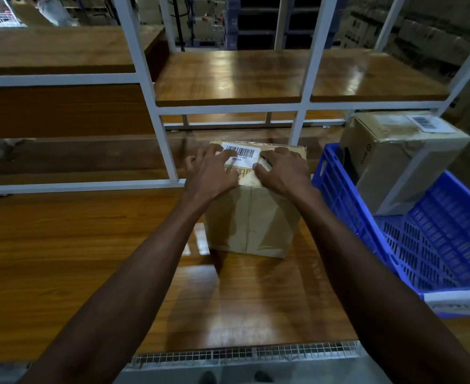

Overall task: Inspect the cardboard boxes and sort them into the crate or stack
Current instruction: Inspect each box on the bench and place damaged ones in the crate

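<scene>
I see a cardboard box (251,217) standing upright on the wooden worktop (76,245), toward the far edge and a little right of the middle. Bare wood runs from its left side all the way to the left edge, and a wide bare strip lies between the box and the near edge, where a wire-mesh lip (244,353) borders the worktop. On its right the room is tight: the blue crate (339,195) sits just beside the box, tilted, its near corner hanging past the right part of the worktop. Inside the crate, at its far end, a second cardboard box (400,162) leans with a barcode label on top. Behind the box a white shelf frame (161,134) rises close to its far side, with wooden shelves (256,76) above it.

Both my arms reach straight forward from the near edge. My left hand (214,173) lies palm down on the box top, fingers spread, fingertips touching the white barcode label (242,155). My right hand (282,170) rests on the right part of the top, fingers bent and splayed, thumb pressing at the label's right corner by the tape seam. Neither hand is closed around anything; both press flat on the top.
</scene>
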`<move>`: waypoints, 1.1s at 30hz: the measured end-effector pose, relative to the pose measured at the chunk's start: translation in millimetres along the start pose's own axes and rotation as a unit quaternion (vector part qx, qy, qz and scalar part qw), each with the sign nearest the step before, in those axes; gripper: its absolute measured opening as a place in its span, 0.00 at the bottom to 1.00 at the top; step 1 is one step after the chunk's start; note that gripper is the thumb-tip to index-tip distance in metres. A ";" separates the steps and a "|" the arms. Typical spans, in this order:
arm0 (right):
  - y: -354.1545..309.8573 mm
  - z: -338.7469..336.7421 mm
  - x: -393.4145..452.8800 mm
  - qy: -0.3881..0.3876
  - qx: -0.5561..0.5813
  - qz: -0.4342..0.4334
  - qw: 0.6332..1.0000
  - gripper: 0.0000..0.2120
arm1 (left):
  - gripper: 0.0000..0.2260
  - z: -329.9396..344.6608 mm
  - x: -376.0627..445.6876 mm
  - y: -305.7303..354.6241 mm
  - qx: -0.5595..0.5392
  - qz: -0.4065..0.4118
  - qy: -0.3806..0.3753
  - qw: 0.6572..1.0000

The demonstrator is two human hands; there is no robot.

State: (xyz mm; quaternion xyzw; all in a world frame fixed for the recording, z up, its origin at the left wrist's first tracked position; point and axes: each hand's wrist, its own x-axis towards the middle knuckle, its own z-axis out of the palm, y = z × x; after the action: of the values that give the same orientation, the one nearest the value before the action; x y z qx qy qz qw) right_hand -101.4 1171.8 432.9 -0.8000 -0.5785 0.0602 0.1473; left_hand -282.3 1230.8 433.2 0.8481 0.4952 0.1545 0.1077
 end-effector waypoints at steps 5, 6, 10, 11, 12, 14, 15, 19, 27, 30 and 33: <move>-8.7 -12.9 -1.3 -0.027 -0.010 0.006 1.000 0.27 | 0.18 -0.8 -15.5 2.7 -0.013 -0.001 0.003 1.000; -11.9 -15.3 -4.3 -0.034 -0.014 0.011 0.999 0.27 | 0.18 -1.1 -16.7 0.7 -0.019 -0.003 0.004 1.000; -27.3 -12.3 -33.6 -0.025 0.037 0.057 0.997 0.24 | 0.18 3.4 -20.3 -4.6 -0.041 0.001 0.025 0.999; -30.5 -6.6 -44.0 -0.008 0.053 0.070 0.996 0.23 | 0.18 5.7 -21.2 -5.4 -0.045 0.000 0.033 0.998; -32.5 -0.1 -53.4 0.017 0.062 0.075 0.995 0.23 | 0.17 9.0 -22.1 -6.2 -0.048 0.000 0.042 0.998; -32.4 10.9 -64.9 0.058 0.057 0.073 0.994 0.22 | 0.16 16.3 -24.1 -7.5 -0.058 0.004 0.062 0.996; -30.5 13.4 -66.6 0.068 0.054 0.070 0.994 0.23 | 0.16 20.2 -24.5 -9.2 -0.064 0.010 0.069 0.995; -20.1 12.7 -65.1 0.070 0.083 0.057 0.992 0.23 | 0.17 31.5 -24.0 -23.3 -0.120 0.049 0.065 0.989; -7.1 11.0 -66.6 0.060 0.204 0.088 0.973 0.22 | 0.31 55.3 -50.2 -37.9 -0.465 -0.108 0.115 0.871; -4.1 10.1 -64.6 0.053 0.219 0.087 0.970 0.23 | 0.37 71.4 -66.3 -48.0 -0.551 -0.152 0.037 0.820; -1.0 7.9 -61.3 0.057 0.226 0.083 0.969 0.23 | 0.33 85.5 -75.9 -52.6 -0.549 -0.131 0.004 0.826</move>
State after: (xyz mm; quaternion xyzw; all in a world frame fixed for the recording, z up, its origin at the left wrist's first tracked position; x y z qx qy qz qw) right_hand -124.3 1115.7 421.2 -0.7933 -0.4724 0.1556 0.3512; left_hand -328.3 1187.5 324.3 0.5753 0.4360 0.3888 0.5725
